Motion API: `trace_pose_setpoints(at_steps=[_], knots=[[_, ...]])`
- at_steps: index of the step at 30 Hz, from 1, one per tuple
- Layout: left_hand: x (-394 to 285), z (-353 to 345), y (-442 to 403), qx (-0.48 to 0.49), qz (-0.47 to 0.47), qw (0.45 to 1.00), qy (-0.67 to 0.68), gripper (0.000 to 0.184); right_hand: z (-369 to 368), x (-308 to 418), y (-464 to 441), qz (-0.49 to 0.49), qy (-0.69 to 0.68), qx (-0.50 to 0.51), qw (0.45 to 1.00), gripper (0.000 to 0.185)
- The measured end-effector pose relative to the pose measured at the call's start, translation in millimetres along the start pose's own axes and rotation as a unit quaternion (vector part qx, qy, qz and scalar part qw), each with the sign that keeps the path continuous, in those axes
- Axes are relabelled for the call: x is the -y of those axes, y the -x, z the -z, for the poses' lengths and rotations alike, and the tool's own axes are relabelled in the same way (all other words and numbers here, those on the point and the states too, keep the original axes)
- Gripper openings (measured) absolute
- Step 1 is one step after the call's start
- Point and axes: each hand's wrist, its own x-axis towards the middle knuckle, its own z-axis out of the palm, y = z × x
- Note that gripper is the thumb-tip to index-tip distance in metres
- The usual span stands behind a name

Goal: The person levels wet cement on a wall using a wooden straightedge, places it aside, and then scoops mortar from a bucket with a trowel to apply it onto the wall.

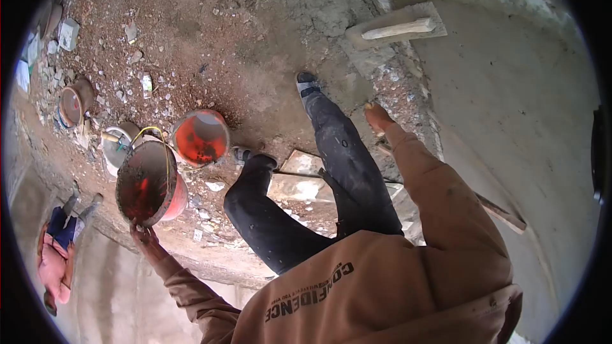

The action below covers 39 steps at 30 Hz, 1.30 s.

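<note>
My left hand [146,241] grips the rim of a large bucket [177,199], which is tilted so that its opening faces me. Mortar residue coats the reddish inside, and a thin yellow handle arcs over one side. My right hand [378,118] hangs beside my leg, near the rough edge of the ledge. Its fingers look curled, and nothing shows in them. Beyond that hand, a plastering float [398,28] with a pale wooden handle lies across the corner of the ledge.
An orange bucket [201,137], a pale pail [115,153] with a tool in it and a brown bucket [75,103] stand on rubble-strewn ground. Boards [301,185] lie by my feet. A wooden stick [502,213] rests against the smooth grey surface [503,83]. Another person [56,251] stands at lower left.
</note>
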Motion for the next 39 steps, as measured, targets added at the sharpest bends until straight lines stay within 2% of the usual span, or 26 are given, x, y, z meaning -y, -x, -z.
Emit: trace_pose_setpoints(at_steps=[1,2,4,5,7,8,9,10,11,12,14,15,16,17,18,22,23,24,26,30,32,33,34,37,39], knots=[[-8,-27,21,0.032,-0.017,0.999,0.01,0.031,5,1,-27,-0.008,-0.015,0.02,1.0,0.039],[-12,-52,3,0.013,0.055,0.998,-0.003,0.029,7,4,-51,-0.012,-0.044,0.023,0.999,0.04],[-25,-122,40,0.061,0.065,0.996,0.003,0.027,-4,10,-92,-0.031,-0.095,0.034,0.994,0.043],[-33,-163,74,0.083,0.06,0.995,0.007,0.027,-10,16,-112,-0.027,-0.113,0.03,0.993,0.044],[-25,-231,82,0.136,0.064,0.989,0.013,0.033,-22,38,-142,-0.012,-0.146,0.038,0.989,0.047],[-17,-261,69,0.162,0.1,0.982,0.019,0.034,-20,55,-146,-0.003,-0.159,0.05,0.986,0.048],[-5,-294,72,0.16,0.051,0.986,-0.027,0.03,-21,68,-158,0.009,-0.172,0.06,0.983,0.05],[5,-333,77,0.193,0.068,0.976,0.074,0.029,-29,74,-177,0.024,-0.172,0.05,0.984,0.05],[27,-355,42,0.294,0.004,0.956,0.008,0.032,-37,80,-197,0.038,-0.173,0.04,0.983,0.05],[24,-399,68,0.282,0.076,0.948,0.126,0.034,-46,82,-214,0.052,-0.175,0.029,0.983,0.05],[26,-472,103,0.233,0.131,0.941,0.209,0.03,-62,84,-258,0.167,-0.11,-0.091,0.976,0.054],[43,-499,86,0.257,0.102,0.942,0.191,0.031,-70,80,-272,0.215,-0.074,-0.149,0.962,0.057],[48,-526,96,0.296,0.097,0.925,0.22,0.028,-71,81,-273,0.186,-0.079,-0.143,0.969,0.057],[73,-548,73,0.306,0.031,0.939,0.153,0.027,-65,90,-270,0.163,-0.083,-0.135,0.974,0.056],[73,-573,100,0.301,0.167,0.895,0.284,0.02,-61,101,-270,0.141,-0.091,-0.132,0.977,0.056],[148,-620,120,0.343,0.217,0.883,0.237,0.009,-83,84,-255,0.084,-0.24,-0.075,0.964,0.053],[165,-624,124,0.383,0.242,0.86,0.237,0.015,-83,83,-238,0.06,-0.262,-0.049,0.962,0.047],[173,-622,136,0.377,0.27,0.861,0.209,0.017,-83,82,-231,0.036,-0.284,-0.021,0.958,0.042],[183,-616,149,0.366,0.319,0.86,0.156,0.021,-121,52,-278,0.055,-0.311,-0.059,0.947,0.035],[184,-617,114,0.267,0.095,0.956,0.08,0.031,-137,62,-334,0.147,-0.367,-0.067,0.916,0.027],[182,-626,90,0.209,-0.023,0.977,0.043,0.039,-130,82,-330,0.106,-0.379,-0.043,0.918,0.039],[176,-634,70,0.257,-0.067,0.963,0.052,0.044,-122,93,-322,0.085,-0.384,-0.03,0.919,0.045],[169,-640,52,0.301,-0.111,0.945,0.059,0.05,-117,99,-320,0.104,-0.375,-0.043,0.92,0.044],[130,-668,58,0.364,-0.287,0.88,-0.106,0.035,-104,112,-333,0.166,-0.348,-0.081,0.919,0.042],[126,-682,41,0.354,-0.326,0.86,-0.167,0.024,-89,131,-357,0.207,-0.342,-0.103,0.911,0.042]])
